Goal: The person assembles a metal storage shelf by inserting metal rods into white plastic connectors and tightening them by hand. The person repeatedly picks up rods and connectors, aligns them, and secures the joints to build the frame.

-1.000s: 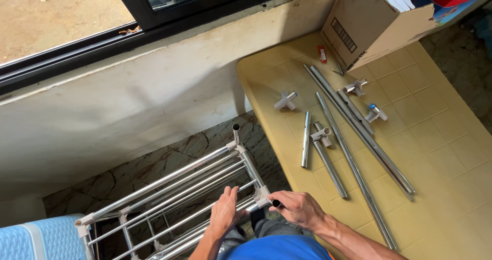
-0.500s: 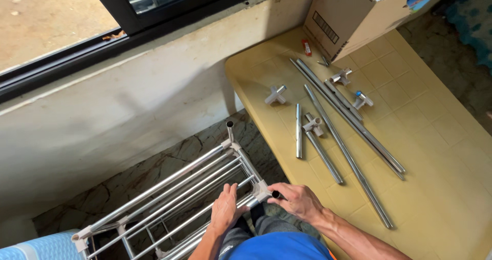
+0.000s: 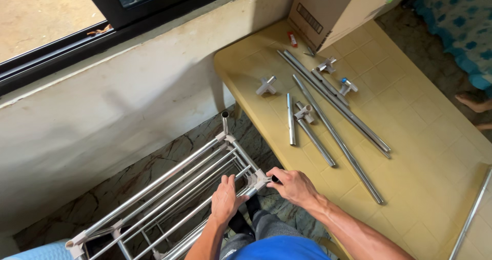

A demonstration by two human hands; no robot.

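A metal rack frame of silver tubes and grey plastic corner joints lies low on the floor in front of me. My left hand is wrapped around its near tube, just left of a grey corner connector. My right hand pinches that connector from the right, fingers closed on it. On the yellow table to the right lie several loose silver tubes and small grey connectors.
An open cardboard box stands at the table's far end. A pale wall under a dark window frame runs along the left. Another person's bare foot shows at the right edge. One more tube leans at the table's right corner.
The view has shifted, so the table and rack sit further left and lower. Both hands stay at the rack's near corner, with the right hand now closer on the connector.
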